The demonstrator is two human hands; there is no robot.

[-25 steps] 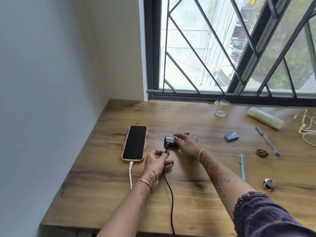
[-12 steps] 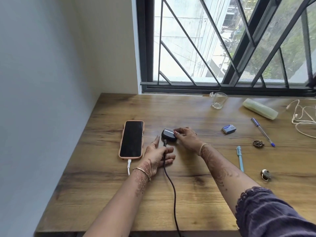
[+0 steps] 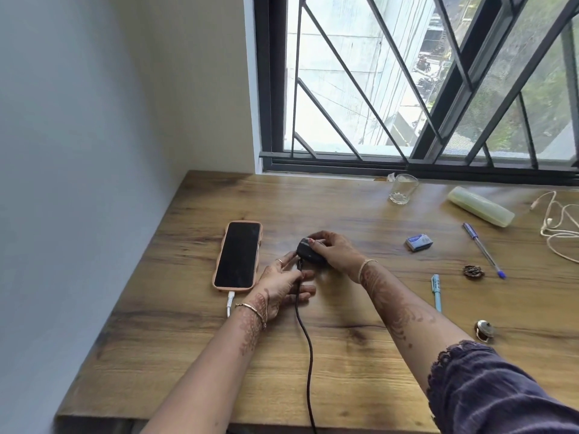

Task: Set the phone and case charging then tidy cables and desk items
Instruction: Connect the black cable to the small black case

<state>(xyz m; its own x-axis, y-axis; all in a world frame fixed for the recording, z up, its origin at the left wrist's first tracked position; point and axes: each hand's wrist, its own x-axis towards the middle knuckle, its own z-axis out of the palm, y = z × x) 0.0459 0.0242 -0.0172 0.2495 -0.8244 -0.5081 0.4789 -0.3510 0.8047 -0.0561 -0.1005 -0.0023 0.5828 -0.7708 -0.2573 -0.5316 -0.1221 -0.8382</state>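
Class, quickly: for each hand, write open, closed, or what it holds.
Left hand: closed, pinching the plug end of the thin black cable.
Right hand: closed, gripping the small dark rounded case.

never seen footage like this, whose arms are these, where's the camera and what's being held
No machine here: these are a person's two bare arms, filmed by one wide-angle camera worn on the head, looking forward and down, so there is one view only. On the wooden desk lies a phone with a white cable in its near end. The right hand grips a small dark case; the left hand pinches the plug of a black cable right at it, though whether it is fully in I cannot tell. To the right lie a glass, a pale green pouch, a blue pen, a light blue pen, a small blue box and a loose white cord.
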